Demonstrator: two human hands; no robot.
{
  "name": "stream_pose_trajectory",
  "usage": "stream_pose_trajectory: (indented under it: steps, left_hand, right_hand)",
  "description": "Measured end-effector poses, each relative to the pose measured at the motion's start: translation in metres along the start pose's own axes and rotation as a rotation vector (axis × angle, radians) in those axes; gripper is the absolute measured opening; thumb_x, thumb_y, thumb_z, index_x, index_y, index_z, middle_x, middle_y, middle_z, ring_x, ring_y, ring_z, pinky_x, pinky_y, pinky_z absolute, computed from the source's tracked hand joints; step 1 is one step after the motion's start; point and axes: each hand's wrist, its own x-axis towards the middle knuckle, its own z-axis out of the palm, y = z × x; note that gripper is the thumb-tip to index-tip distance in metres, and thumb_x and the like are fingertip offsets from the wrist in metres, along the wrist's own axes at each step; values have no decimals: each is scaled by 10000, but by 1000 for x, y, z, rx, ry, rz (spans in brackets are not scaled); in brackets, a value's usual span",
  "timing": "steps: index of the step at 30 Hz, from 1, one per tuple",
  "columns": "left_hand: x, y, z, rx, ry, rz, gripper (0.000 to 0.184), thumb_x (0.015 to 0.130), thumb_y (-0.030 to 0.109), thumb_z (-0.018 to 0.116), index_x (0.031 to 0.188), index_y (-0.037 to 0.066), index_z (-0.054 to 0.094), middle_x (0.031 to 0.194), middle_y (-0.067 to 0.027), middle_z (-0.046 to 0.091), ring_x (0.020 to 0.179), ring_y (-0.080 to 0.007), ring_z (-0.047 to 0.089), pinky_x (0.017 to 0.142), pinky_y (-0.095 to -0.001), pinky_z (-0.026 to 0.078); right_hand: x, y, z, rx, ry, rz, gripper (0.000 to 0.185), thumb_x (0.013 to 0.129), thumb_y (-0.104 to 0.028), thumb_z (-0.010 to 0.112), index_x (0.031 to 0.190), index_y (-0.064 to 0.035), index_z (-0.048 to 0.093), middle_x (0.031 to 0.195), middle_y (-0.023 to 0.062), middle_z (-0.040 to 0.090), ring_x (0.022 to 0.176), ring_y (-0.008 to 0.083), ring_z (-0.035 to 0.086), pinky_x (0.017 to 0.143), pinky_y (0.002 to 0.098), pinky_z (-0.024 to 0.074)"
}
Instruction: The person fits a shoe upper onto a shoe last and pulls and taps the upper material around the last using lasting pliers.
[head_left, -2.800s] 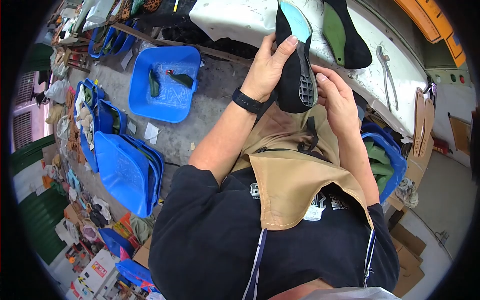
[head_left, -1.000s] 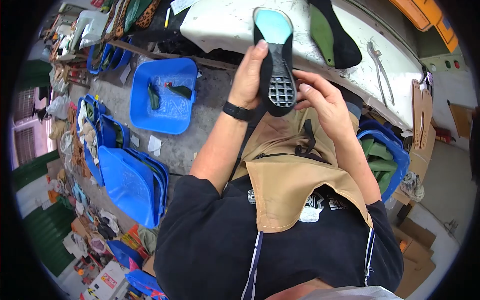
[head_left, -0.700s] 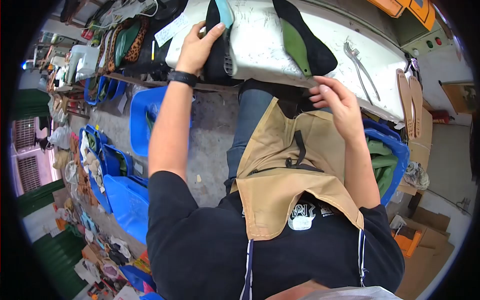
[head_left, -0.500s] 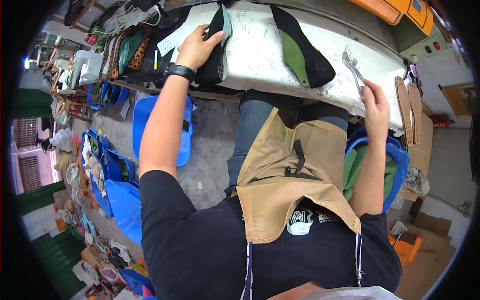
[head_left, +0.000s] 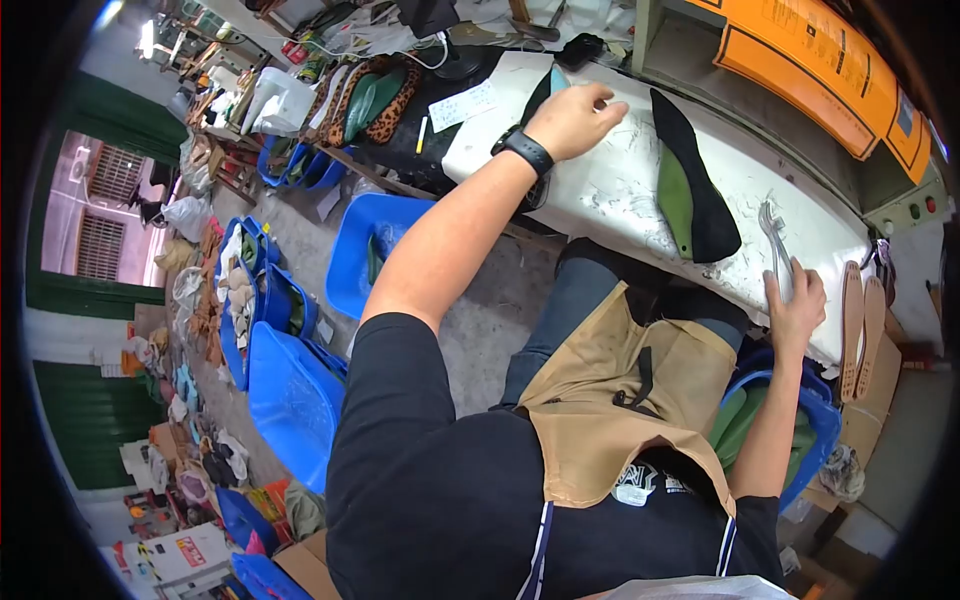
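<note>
My left hand (head_left: 578, 122), a watch on its wrist, is raised over the white worktop (head_left: 600, 195) with fingers apart and nothing visible in them. Behind and under it lies a black shoe upper (head_left: 538, 95) with a light-blue part, mostly hidden by the hand and wrist. To its right, a second black shoe upper (head_left: 712, 205) with a green sole-shaped piece (head_left: 673, 200) rests on the worktop. At the right end, my right hand (head_left: 800, 308) holds the handles of metal pincers (head_left: 772, 232), their jaws pointing away over the worktop.
A blue tub (head_left: 345, 255) stands on the floor at left, another with green pieces (head_left: 735, 425) by my right forearm. Two tan insoles (head_left: 860, 330) hang at the worktop's right end. Leopard-print shoes (head_left: 395, 105) and a paper slip (head_left: 463, 104) lie at far left.
My left hand has let go of the left black upper and risen to the right. My right hand still holds the pincers. The whole view has shifted and tilted.
</note>
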Motion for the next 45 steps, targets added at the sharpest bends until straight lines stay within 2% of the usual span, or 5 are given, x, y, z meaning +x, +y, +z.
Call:
stream_pose_trajectory:
  steps: [7, 13, 22, 28, 45]
  left_hand:
    - [7, 56, 50, -400, -437, -343, 630, 938, 488, 635, 1232, -68, 660, 1134, -243, 739, 1072, -421, 704, 903, -440, 569]
    - [49, 67, 112, -381, 48, -405, 936, 832, 452, 751, 1432, -130, 331, 1231, -338, 660, 1048, -464, 702, 949, -460, 565]
    - [41, 33, 120, -757, 260, -491, 542, 823, 236, 682, 1208, -107, 516, 1116, -290, 672, 955, -366, 685, 862, -419, 565]
    - [-98, 61, 76, -1254, -10, -114, 480, 843, 1, 585, 1323, -10, 562, 1057, -144, 641, 918, -187, 577, 840, -264, 491]
    - [-213, 37, 125, -1251, -179, -176, 363, 1007, 190, 696, 1304, 0, 610, 1157, -95, 701, 968, -129, 626, 865, -256, 531]
  right_hand:
    - [-3, -13, 2, -40, 10, 68, 470, 961, -445, 703, 1283, -102, 702, 1251, 160, 620, 1100, 369, 601, 975, 505, 473]
    - [7, -26, -7, -83, -66, 90, 413, 954, -416, 702, 1153, -54, 677, 1169, 165, 632, 1051, 379, 608, 943, 488, 493]
    - [19, -13, -21, 149, -259, 296, 318, 972, -275, 651, 1106, 10, 608, 890, 115, 627, 766, 321, 620, 742, 404, 530]
    - [-6, -58, -89, 1058, -475, 493, 196, 1000, -207, 615, 1086, -33, 588, 839, 69, 600, 677, 178, 570, 643, 312, 494]
    - [-84, -120, -100, 992, -832, 346, 159, 1010, -217, 653, 953, -70, 636, 789, 47, 618, 671, 131, 561, 602, 281, 448]
